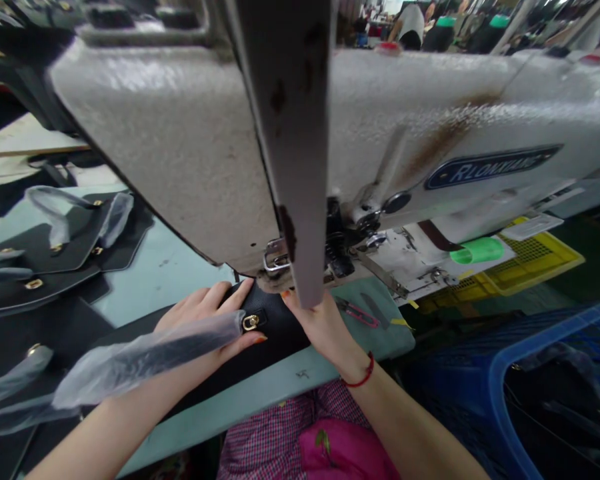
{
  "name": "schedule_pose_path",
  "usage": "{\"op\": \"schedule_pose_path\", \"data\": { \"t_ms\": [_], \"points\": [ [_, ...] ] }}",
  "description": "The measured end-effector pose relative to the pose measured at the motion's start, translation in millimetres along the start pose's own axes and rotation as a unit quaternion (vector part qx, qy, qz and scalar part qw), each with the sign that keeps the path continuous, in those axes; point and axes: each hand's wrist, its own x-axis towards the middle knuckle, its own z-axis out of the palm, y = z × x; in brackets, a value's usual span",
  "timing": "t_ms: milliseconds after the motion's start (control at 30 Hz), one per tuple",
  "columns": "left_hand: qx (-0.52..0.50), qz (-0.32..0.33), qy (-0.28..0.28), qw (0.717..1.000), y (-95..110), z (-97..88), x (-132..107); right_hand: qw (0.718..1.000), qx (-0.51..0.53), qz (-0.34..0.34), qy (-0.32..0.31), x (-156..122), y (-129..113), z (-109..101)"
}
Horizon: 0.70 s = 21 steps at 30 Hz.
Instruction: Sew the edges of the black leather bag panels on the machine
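Observation:
A black leather panel (pixel 285 337), seemingly part of a bag, lies under the head of the sewing machine (pixel 170 133). My left hand (pixel 205 313) rests flat on it, fingers stretched and thumb apart around a gold ring fitting (pixel 251 323). A strap wrapped in clear plastic (pixel 155 357) runs from that fitting across my left forearm. My right hand (pixel 323 327) is closed at the panel's right edge, beside the needle area. A grey upright metal bar (pixel 305 167) hides part of its fingers and the needle.
More black leather pieces with plastic-wrapped handles (pixel 70 240) lie at left on the pale green table (pixel 180 433). Pink thread snips (pixel 363 315) lie right of my right hand. A yellow crate (pixel 540 267) and a blue basket (pixel 505 373) holding black pieces stand at right.

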Motion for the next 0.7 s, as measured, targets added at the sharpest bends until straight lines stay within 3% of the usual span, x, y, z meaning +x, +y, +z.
{"op": "schedule_pose_path", "data": {
  "t_ms": [167, 333, 467, 700],
  "points": [
    [0.023, 0.002, 0.009, 1.000, -2, 3.9, 3, 0.999, -0.025, -0.021, -0.042, -26, 12, -7],
    [0.014, -0.007, -0.015, 1.000, 4, -4.5, 7, 0.997, -0.039, -0.008, -0.068, -51, 36, -10],
    [0.001, -0.010, -0.017, 1.000, 4, -8.1, 8, 0.998, -0.022, 0.006, -0.066, -54, 43, -8],
    [-0.028, 0.007, 0.018, 0.999, -9, -2.3, 11, 0.995, 0.037, 0.033, -0.085, -50, 36, -7]
  ]
}}
